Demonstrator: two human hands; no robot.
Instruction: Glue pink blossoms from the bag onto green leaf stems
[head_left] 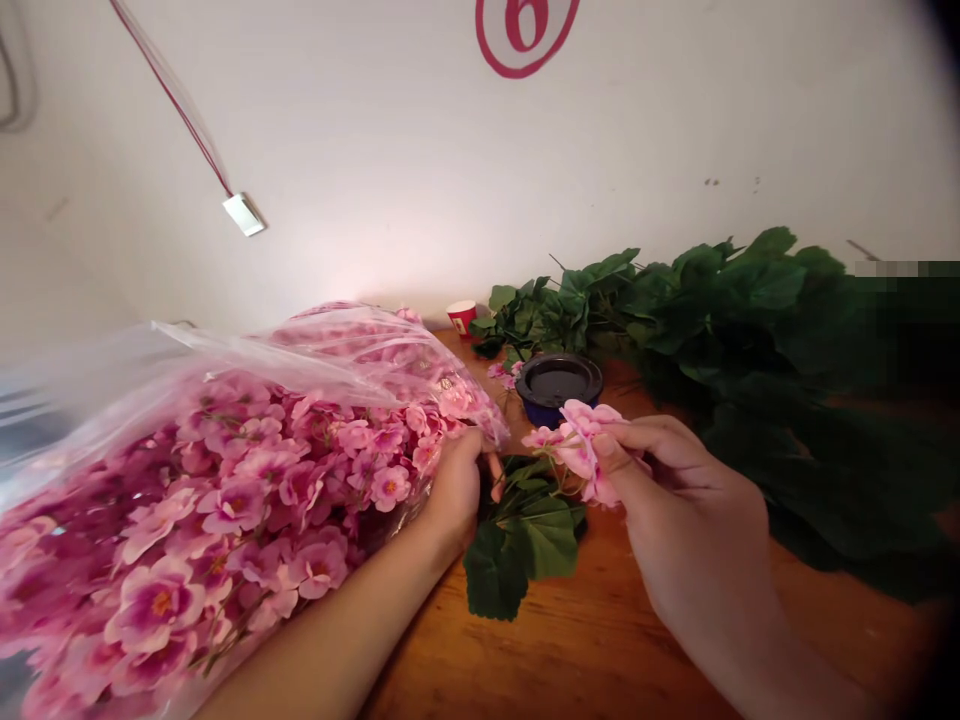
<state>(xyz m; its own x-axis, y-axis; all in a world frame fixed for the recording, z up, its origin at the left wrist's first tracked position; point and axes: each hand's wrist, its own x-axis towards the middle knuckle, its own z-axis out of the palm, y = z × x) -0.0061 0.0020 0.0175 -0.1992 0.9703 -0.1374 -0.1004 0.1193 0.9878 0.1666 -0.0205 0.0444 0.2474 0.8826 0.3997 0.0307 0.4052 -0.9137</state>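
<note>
The 2 hands were busy with pink flowers and green leaves. The right hand was nearly shut, pinching a small bunch of pink flowers between its thumb and fingers and holding it up above the wooden surface. The left hand was curled at the mouth of a clear plastic bag, and I could not tell if it had hold of anything. The bag was packed with many more pink flowers, and it covered the left side of the view. A green leafy stem lay just below the hands, close to the small bunch. Farther back stood a dark round dish, a red and white paper cup, and a few loose pink flowers. A big pile of green leaves ran along the white wall, under a red circle with a 6. The far edge of the surface met the wall, so there was little room back there. The most open room was the bare wood in front of the leafy stem, near the right arm.
</note>
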